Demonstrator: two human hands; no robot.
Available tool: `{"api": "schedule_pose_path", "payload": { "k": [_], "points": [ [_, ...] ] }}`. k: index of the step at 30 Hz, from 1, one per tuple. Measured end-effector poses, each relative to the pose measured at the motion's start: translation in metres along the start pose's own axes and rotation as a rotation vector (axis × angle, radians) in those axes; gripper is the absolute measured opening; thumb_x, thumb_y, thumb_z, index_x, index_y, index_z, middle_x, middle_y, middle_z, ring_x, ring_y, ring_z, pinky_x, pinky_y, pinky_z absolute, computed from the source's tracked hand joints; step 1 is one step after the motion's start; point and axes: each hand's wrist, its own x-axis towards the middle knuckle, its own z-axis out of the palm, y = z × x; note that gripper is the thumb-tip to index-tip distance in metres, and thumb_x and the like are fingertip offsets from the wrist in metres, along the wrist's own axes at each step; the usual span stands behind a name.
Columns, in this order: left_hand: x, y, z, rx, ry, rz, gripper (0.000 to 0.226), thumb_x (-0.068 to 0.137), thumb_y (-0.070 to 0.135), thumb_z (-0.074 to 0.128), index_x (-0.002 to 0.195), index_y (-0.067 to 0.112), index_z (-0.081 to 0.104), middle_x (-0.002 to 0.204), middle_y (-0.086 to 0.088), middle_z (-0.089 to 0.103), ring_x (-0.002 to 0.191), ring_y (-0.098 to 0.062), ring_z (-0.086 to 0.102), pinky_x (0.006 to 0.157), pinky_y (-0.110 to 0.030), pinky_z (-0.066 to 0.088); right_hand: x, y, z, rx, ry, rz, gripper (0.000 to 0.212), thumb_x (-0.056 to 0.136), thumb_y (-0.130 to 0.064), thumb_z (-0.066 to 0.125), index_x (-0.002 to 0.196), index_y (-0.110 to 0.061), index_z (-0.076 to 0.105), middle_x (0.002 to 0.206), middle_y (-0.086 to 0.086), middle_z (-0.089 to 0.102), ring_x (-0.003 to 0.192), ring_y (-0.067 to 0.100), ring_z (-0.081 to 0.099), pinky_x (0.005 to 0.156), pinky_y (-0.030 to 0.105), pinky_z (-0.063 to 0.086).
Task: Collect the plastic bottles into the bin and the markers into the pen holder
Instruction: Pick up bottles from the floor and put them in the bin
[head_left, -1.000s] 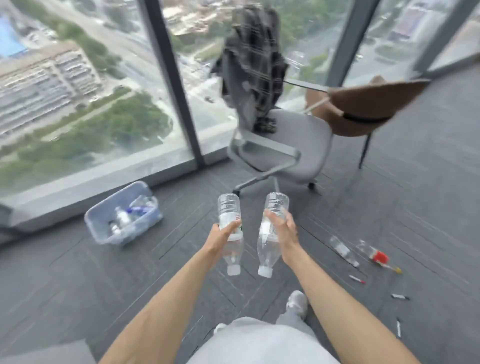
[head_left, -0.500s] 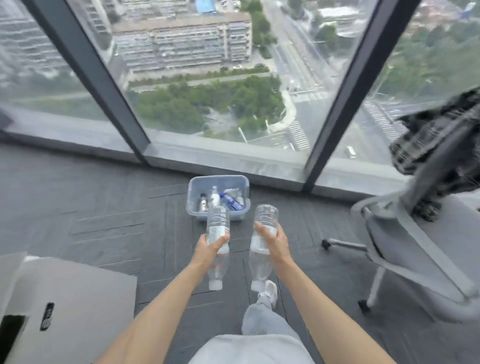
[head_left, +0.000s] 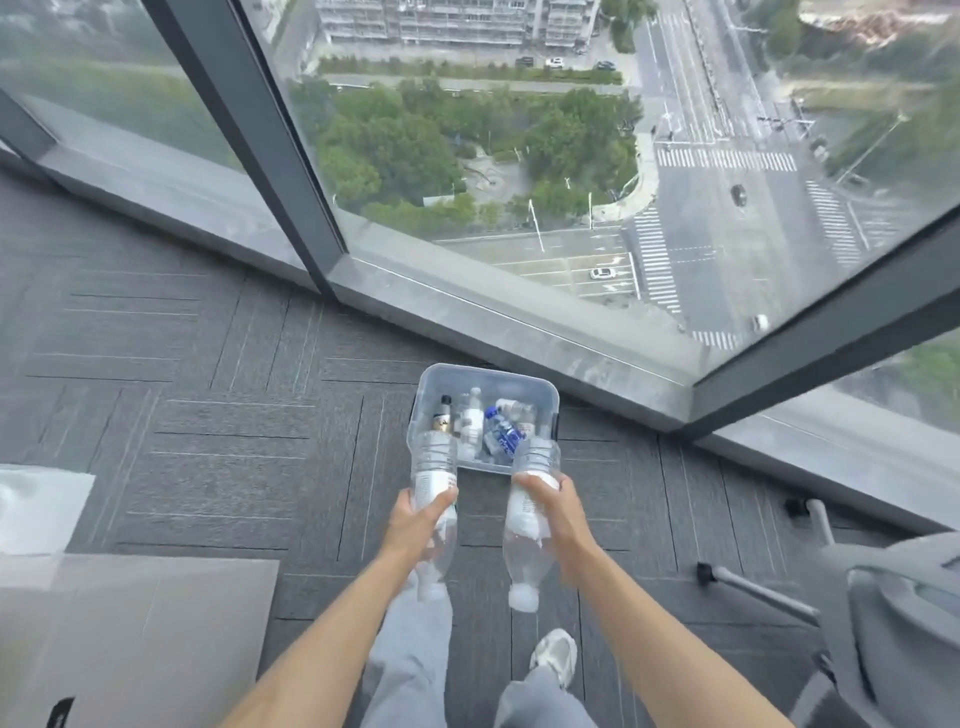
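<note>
- Now nearer than a second before, the bin (head_left: 540, 387) lay just ahead — view had swung from the chair.
- Left hand (head_left: 418, 525) was closed around the left bottle (head_left: 434, 470); right hand (head_left: 556, 517) around the right bottle (head_left: 530, 499) — drop-off judged next.

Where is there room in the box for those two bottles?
The bin is crowded: bottles fill its middle and near end. Its far end, by the window ledge, looks barest. The carpet left of the bin is bare too.

You stand on dark grey carpet tiles (head_left: 218, 441) before floor-to-ceiling windows (head_left: 519, 156) with dark mullions (head_left: 270, 150) above a grey sill (head_left: 519, 332). Daylight shows streets and trees far below. A grey office chair (head_left: 904, 623) sits at your right, a pale box (head_left: 135, 639) at your left.
</note>
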Motion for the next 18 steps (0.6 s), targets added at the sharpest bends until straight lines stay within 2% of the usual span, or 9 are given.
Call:
{"api": "schedule_pose_path", "payload": {
  "k": [3,6,7,8,10,12,14,15,18],
  "points": [
    [0.067,0.019,-0.013,0.033,-0.019,-0.015,0.052,0.08,0.049,0.071,0.119,0.026,0.046,0.106,-0.002,0.065,0.094,-0.023,0.067,0.083,-0.047,0.058,0.054,-0.012,0.024,-0.029,0.03,-0.008,0.071,0.064,-0.036,0.069,0.13,-0.016,0.051,0.104,0.001,0.065,0.09,0.018,0.064,0.074,0.033,0.051],
    [0.14,0.032,-0.023,0.046,-0.041,-0.01,0.071,0.075,0.054,0.072,0.13,0.021,0.043,0.116,-0.004,0.063,0.098,-0.022,0.066,0.084,-0.044,0.057,0.11,-0.01,0.043,-0.039,0.074,-0.003,0.061,0.078,-0.031,0.073,0.131,-0.016,0.047,0.107,-0.002,0.06,0.087,0.009,0.06,0.068,0.026,0.048],
    [0.163,0.036,-0.024,0.059,-0.042,-0.019,0.078,0.071,0.058,0.073,0.132,0.022,0.042,0.121,-0.004,0.062,0.103,-0.022,0.064,0.088,-0.045,0.056,0.133,-0.005,0.047,-0.019,0.098,0.012,0.07,0.078,-0.033,0.074,0.138,-0.018,0.044,0.113,-0.002,0.059,0.09,0.009,0.06,0.069,0.026,0.049],
    [0.187,0.038,-0.025,0.077,-0.051,-0.018,0.084,0.067,0.062,0.074,0.133,0.023,0.041,0.126,-0.004,0.06,0.108,-0.023,0.062,0.092,-0.047,0.053,0.151,-0.003,0.052,-0.019,0.128,0.031,0.074,0.075,-0.037,0.075,0.14,-0.019,0.045,0.116,-0.003,0.06,0.094,0.01,0.061,0.075,0.03,0.051],
    [0.235,0.036,-0.024,0.131,-0.067,-0.015,0.102,0.058,0.073,0.072,0.139,0.022,0.037,0.137,-0.003,0.054,0.12,-0.025,0.056,0.099,-0.05,0.048,0.192,0.004,0.06,-0.02,0.152,0.042,0.062,0.081,-0.034,0.074,0.135,-0.024,0.046,0.111,-0.008,0.059,0.096,0.011,0.059,0.091,0.043,0.052],
    [0.274,0.037,-0.019,0.194,-0.075,-0.036,0.115,0.052,0.082,0.069,0.144,0.025,0.031,0.145,-0.003,0.046,0.12,-0.022,0.056,0.095,-0.046,0.051,0.236,0.014,0.066,-0.008,0.168,0.059,0.073,0.086,-0.032,0.072,0.148,-0.026,0.034,0.124,-0.009,0.054,0.105,0.015,0.053,0.101,0.051,0.046],
    [0.306,0.035,-0.012,0.221,-0.093,-0.038,0.105,0.063,0.074,0.068,0.146,0.023,0.028,0.148,-0.004,0.043,0.106,-0.016,0.06,0.075,-0.029,0.054,0.273,0.027,0.071,-0.022,0.179,0.049,0.085,0.087,-0.035,0.072,0.156,-0.026,0.022,0.146,-0.001,0.041,0.117,0.017,0.045,0.101,0.043,0.042],
    [0.321,0.032,-0.008,0.217,-0.084,-0.034,0.102,0.065,0.072,0.069,0.146,0.023,0.029,0.147,-0.005,0.043,0.106,-0.017,0.06,0.07,-0.026,0.053,0.293,0.035,0.071,-0.027,0.175,0.041,0.088,0.088,-0.036,0.071,0.157,-0.025,0.018,0.152,0.001,0.035,0.123,0.019,0.043,0.098,0.039,0.039],
    [0.357,0.02,-0.001,0.203,-0.05,-0.067,0.116,0.049,0.082,0.068,0.144,0.028,0.03,0.147,-0.005,0.043,0.122,-0.027,0.054,0.087,-0.042,0.055,0.333,0.051,0.074,-0.102,0.191,0.048,0.094,0.085,-0.044,0.071,0.157,-0.023,0.016,0.16,0.002,0.026,0.142,0.024,0.034,0.107,0.04,0.033]
  ]
}}
